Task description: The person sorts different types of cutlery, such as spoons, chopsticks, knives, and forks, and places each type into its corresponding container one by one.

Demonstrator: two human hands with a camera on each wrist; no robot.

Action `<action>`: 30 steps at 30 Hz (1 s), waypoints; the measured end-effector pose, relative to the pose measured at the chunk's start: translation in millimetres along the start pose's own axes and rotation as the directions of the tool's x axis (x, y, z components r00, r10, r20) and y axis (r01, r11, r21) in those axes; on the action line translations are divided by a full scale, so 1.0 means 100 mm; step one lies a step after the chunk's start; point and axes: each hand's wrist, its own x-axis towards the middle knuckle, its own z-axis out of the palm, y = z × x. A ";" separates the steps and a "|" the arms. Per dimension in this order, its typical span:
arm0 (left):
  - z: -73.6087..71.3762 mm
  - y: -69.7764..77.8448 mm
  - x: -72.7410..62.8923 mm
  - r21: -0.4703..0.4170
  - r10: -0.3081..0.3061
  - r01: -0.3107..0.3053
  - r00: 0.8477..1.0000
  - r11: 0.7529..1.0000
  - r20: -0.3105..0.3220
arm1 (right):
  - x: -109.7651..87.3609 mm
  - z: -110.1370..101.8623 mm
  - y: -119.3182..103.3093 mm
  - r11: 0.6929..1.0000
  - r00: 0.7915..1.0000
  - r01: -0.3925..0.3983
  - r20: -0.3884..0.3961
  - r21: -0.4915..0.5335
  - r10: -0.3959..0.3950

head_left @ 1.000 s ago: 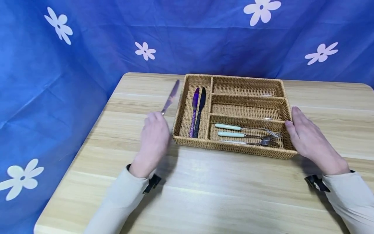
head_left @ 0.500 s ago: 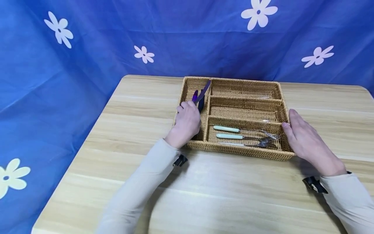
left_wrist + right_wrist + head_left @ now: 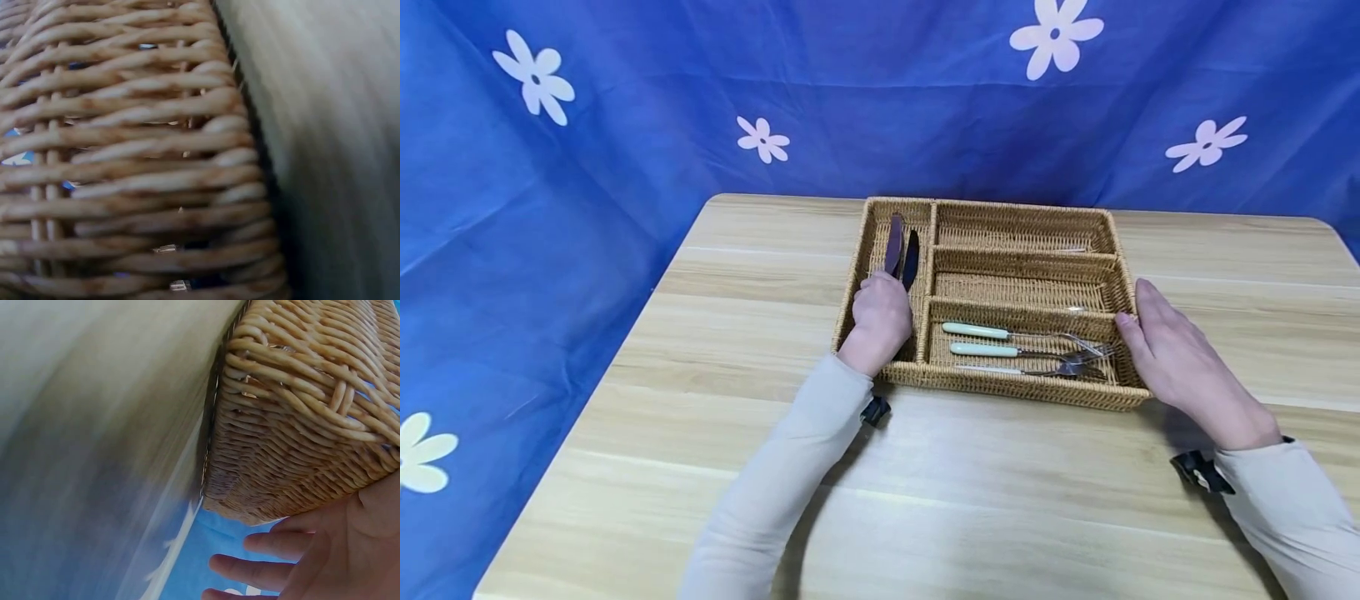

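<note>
My left hand (image 3: 882,317) is down in the long left compartment of a woven cutlery tray (image 3: 1007,392), gripping a table knife (image 3: 893,243). Its blade points to the back, and the fingers cover its handle. Just right of it lies a black knife (image 3: 911,260), partly hidden by the hand. A purple knife in that compartment is covered from view. My right hand (image 3: 1183,367) rests against the tray's right end with straight fingers, also seen beside the wicker wall (image 3: 275,469) in the right wrist view. Only the wicker side (image 3: 137,150) shows in the left wrist view.
The tray's front right compartment holds forks with pale green handles (image 3: 985,351) and a white-handled one (image 3: 988,369). Behind it are two more compartments with low dividers (image 3: 1030,252). A wooden table (image 3: 985,500) carries the tray; a blue flowered curtain (image 3: 880,108) hangs behind.
My left hand has carried the knife from the table left of the tray, over the rim and down into the left compartment. The right hand stays at the tray's end.
</note>
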 end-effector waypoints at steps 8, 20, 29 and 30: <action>0.01 0.00 0.01 -0.031 -0.023 0.025 0.997 0.999 0.078 | -0.01 0.00 0.01 1.000 1.000 0.002 -0.014 -0.006 -0.002; 0.04 -0.01 0.00 -0.040 0.001 0.004 0.992 0.999 0.127 | -0.01 0.00 0.01 1.000 1.000 -0.012 -0.014 -0.026 0.011; 0.04 -0.05 -0.02 -0.014 0.001 0.001 0.989 1.000 0.150 | 0.01 0.04 -0.03 1.000 1.000 -0.016 -0.003 -0.019 0.016; 0.04 -0.06 -0.02 -0.009 0.007 -0.006 0.988 1.000 0.156 | 0.01 0.03 -0.03 1.000 1.000 -0.017 -0.007 -0.018 0.017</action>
